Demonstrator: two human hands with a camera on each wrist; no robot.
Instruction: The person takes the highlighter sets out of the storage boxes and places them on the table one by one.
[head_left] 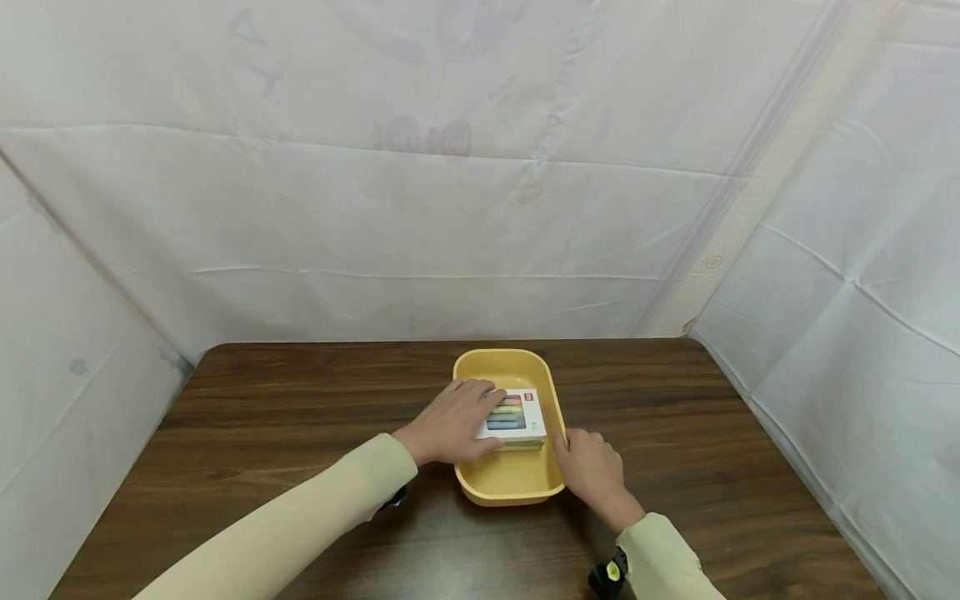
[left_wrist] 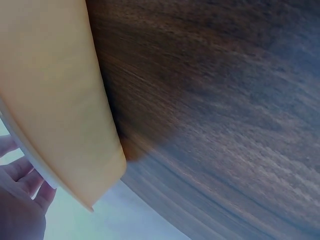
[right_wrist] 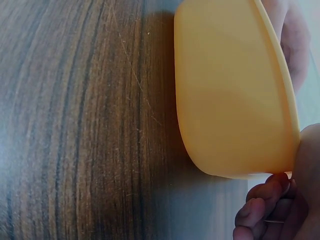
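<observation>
A yellow rectangular plastic tub (head_left: 510,479) stands on the table. Inside it is a white box (head_left: 534,421) printed or windowed with a row of coloured sticks, with a green strip along its near side; the kind of sticks is too small to tell. My left hand (head_left: 457,421) reaches over the tub's left rim and grips the box, thumb at the near side and fingers across the top. At the right rim, my right hand (head_left: 592,467) pinches the tub's edge, thumb inside. The right wrist view shows curled fingers (right_wrist: 257,212) by the tub's outer wall (right_wrist: 227,95).
A dark wood-grain table (head_left: 300,400) extends on both sides of the tub. White cloth sheets (head_left: 450,225) hang behind it and at both sides, close to the table's edges.
</observation>
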